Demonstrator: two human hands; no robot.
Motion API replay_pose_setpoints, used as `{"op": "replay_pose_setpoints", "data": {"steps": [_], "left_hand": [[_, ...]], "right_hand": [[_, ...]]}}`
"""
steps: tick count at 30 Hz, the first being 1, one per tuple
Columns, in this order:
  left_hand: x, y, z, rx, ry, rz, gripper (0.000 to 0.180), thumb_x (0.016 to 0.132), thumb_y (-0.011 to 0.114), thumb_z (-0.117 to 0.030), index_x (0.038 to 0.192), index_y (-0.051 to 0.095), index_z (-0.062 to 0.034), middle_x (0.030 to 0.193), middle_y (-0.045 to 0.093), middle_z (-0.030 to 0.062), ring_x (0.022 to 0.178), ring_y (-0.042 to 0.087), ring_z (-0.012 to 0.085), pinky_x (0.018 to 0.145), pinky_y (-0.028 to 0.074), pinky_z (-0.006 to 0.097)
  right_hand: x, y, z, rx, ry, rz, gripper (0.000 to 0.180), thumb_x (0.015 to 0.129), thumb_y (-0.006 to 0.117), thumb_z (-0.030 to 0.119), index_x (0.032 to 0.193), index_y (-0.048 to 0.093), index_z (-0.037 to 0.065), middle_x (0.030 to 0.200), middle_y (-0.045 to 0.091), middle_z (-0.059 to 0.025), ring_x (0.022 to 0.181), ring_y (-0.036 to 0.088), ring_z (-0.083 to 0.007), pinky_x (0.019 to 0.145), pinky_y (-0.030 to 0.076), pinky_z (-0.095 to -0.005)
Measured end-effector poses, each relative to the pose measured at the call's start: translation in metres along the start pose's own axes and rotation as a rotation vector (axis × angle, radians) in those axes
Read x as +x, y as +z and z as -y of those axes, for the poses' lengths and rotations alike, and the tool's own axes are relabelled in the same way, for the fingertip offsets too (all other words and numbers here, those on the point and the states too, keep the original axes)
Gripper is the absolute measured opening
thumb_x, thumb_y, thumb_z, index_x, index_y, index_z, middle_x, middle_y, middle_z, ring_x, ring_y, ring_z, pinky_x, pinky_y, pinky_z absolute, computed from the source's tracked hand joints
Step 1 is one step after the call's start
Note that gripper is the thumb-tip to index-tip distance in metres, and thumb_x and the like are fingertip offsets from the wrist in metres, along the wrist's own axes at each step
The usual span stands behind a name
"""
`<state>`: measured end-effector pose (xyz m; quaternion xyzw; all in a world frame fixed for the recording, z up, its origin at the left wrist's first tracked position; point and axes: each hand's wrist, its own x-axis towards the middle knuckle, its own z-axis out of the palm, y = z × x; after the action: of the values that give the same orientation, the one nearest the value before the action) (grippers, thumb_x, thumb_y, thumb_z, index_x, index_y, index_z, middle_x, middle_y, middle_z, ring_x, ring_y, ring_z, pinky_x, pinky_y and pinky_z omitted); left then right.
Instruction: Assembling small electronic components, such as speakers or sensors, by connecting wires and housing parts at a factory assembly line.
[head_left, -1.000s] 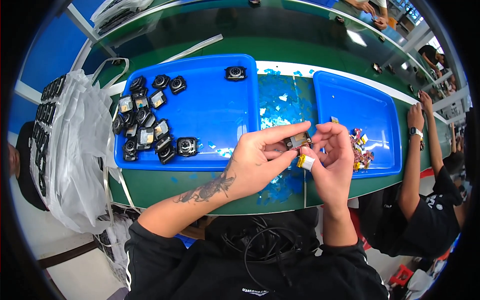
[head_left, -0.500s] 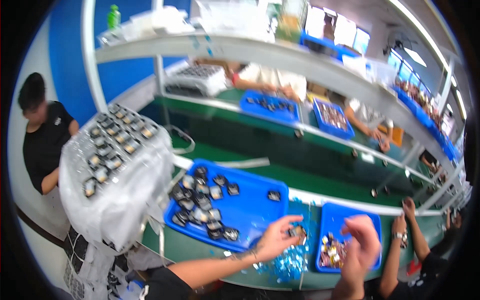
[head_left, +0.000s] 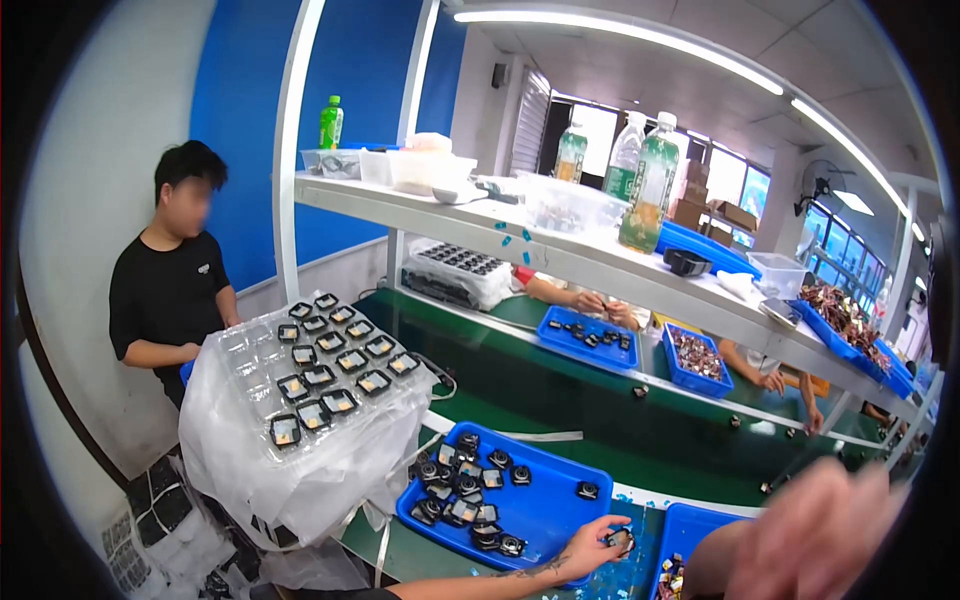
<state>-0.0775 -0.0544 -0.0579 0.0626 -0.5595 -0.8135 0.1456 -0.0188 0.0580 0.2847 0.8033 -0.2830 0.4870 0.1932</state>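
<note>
My left hand [head_left: 590, 548] comes in from the lower edge, its thumb and fingers pinched on a small black square part [head_left: 620, 541] with a rounded middle. It is beside the right rim of a blue tray [head_left: 560, 500] that holds several like black parts, some with a pale square face. My right hand [head_left: 820, 535] is raised near the lower right, large and smeared by motion, so its fingers cannot be read. Partly behind it, a second blue tray [head_left: 690, 520] holds small coppery and yellow pieces [head_left: 670, 575].
At the left, a plastic-wrapped stack [head_left: 300, 480] bears a clear blister tray with black parts; a person [head_left: 170, 270] stands behind it. Beyond the green conveyor [head_left: 500, 390], other people's hands work near blue trays [head_left: 588, 338]. A white shelf [head_left: 440, 210] with bottles crosses above. Blue bits lie on the table.
The view has tilted up, so the scene sits lower and farther right. My left hand still pinches the small part; my right hand has moved right and looks larger and more blurred.
</note>
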Motion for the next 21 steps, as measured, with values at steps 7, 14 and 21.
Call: {"op": "replay_pose_setpoints", "data": {"steps": [7, 14, 21], "left_hand": [[-0.008, 0.008, 0.013, 0.043, 0.067, 0.037, 0.049, 0.087, 0.062, 0.001, 0.134, 0.047, -0.0056, 0.102, 0.064, 0.0107, 0.087, 0.063, 0.0124, 0.072, 0.053, 0.024], [-0.009, 0.004, -0.01, 0.215, 0.242, -0.015, 0.052, 0.087, 0.061, 0.004, 0.136, 0.046, -0.0047, 0.117, 0.057, 0.0103, 0.089, 0.059, 0.0097, 0.074, 0.05, 0.022], [-0.027, 0.018, -0.034, 0.36, 0.155, 0.111, 0.049, 0.085, 0.06, 0.003, 0.131, 0.052, -0.0108, 0.1, 0.064, 0.01, 0.086, 0.064, 0.0131, 0.073, 0.053, 0.027]], "right_hand": [[0.076, 0.033, -0.255, -0.708, 0.327, 0.358, 0.09, 0.071, 0.082, 0.033, 0.145, 0.036, 0.008, 0.144, 0.043, -0.0172, 0.135, 0.039, -0.0334, 0.111, 0.031, -0.0522], [0.089, 0.025, -0.302, -0.778, 0.53, 0.503, 0.046, 0.075, 0.079, 0.031, 0.114, 0.064, 0.012, 0.118, 0.061, -0.0129, 0.11, 0.06, -0.0314, 0.096, 0.046, -0.0427], [0.059, 0.003, -0.183, -0.683, 0.139, 0.333, 0.022, 0.077, 0.076, 0.013, 0.089, 0.062, 0.001, 0.088, 0.062, -0.0151, 0.082, 0.06, -0.0281, 0.072, 0.049, -0.0382]]}}
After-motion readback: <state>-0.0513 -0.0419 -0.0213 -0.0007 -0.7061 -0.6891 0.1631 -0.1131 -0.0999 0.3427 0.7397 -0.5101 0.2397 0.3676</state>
